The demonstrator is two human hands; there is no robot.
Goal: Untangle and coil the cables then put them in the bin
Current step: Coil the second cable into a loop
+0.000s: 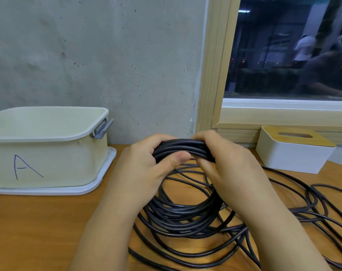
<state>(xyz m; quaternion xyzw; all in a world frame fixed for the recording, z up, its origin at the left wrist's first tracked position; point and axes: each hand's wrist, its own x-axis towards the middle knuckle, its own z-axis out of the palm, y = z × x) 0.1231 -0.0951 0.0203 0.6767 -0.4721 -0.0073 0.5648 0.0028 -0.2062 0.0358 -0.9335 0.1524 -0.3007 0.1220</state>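
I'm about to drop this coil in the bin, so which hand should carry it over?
Probably the left hand. It grips the coiled cable and is nearer the bin at the left; the right hand would have to cross over.

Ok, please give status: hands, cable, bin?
Left hand and right hand both grip black cable coil. Loose loops remain on table. Bin clear, nothing blocking.

Legible markings you can read: one item only. Cream bin [49,165], front wall: a single hand-drawn capital letter "A" in dark ink, lower left.
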